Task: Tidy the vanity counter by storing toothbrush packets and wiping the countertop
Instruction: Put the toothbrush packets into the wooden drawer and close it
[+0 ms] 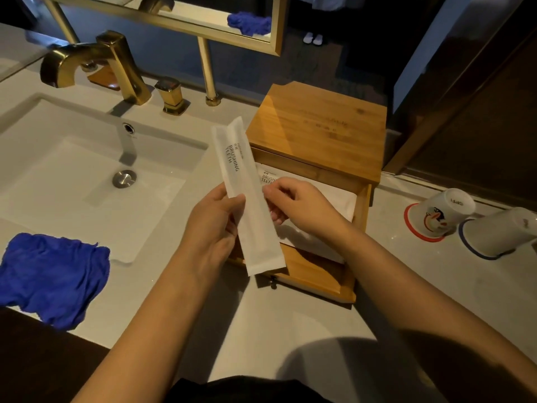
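Note:
My left hand (pixel 213 228) holds a long white toothbrush packet (pixel 245 193) printed "BRUSHING TEETH", upright and slightly tilted, above the front left corner of an open drawer (pixel 319 274). The drawer belongs to a wooden box (pixel 316 129) on the pale countertop (pixel 290 324). My right hand (pixel 296 207) touches the packet's right edge with curled fingers, over the drawer. Another white packet (pixel 268 177) lies inside the drawer, partly hidden by my right hand. A crumpled blue cloth (pixel 53 277) lies on the counter's front left edge.
A white sink basin (pixel 72 175) with a gold faucet (pixel 96 62) takes up the left side. Two upturned cups (pixel 441 213) (pixel 499 232) stand to the right of the box. A gold-framed mirror (pixel 203 21) stands behind on gold posts.

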Demonstrator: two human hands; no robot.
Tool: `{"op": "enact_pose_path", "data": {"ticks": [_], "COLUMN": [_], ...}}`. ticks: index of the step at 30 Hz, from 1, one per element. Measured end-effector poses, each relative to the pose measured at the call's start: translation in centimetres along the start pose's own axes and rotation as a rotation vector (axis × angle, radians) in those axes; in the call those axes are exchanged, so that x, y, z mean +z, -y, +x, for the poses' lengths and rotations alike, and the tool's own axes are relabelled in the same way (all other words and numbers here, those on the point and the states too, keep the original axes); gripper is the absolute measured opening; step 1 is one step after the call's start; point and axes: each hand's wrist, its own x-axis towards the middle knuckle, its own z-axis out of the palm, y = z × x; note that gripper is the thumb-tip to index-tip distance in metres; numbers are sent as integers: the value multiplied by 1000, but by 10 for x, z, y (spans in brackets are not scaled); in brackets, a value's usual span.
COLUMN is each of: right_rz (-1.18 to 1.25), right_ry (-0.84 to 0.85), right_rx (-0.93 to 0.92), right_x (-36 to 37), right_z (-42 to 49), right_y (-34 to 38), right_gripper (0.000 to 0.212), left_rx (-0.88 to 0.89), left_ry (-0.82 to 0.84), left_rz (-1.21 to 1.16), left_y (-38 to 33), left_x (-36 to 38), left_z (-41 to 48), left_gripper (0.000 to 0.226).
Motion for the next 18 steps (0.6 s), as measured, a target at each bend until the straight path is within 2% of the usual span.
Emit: {"op": "enact_pose_path", "data": {"ticks": [3, 6, 8, 11, 14, 16, 18], "right_rz": [28, 243, 293, 316, 69, -207, -343], "right_ry": [-2, -23, -67, -94, -16, 51, 134], "right_rx": [17, 78, 74, 107, 174, 164, 168], "right_x": [5, 1, -7, -25, -42, -45, -40], "right_z": [-2, -3, -2, 1, 0, -3, -6], "right_y": [8, 10, 14, 17, 8, -4, -15], "right_gripper": [17, 11, 12, 20, 22, 20, 16], "left_rx": [32, 76, 136, 325, 409, 321, 243], "left_ry": [31, 43, 44, -111, -182, -108, -5], "left_rz": [3, 22, 41, 235, 513, 587, 611], "left_y": [4, 2, 0, 1, 4, 4, 1], "left_x": [7, 5, 0, -16, -28, -29, -28], "left_z": [-2, -3, -2, 6, 11, 11, 11], "left_gripper": [34, 30, 33, 41, 43, 36, 27]}}
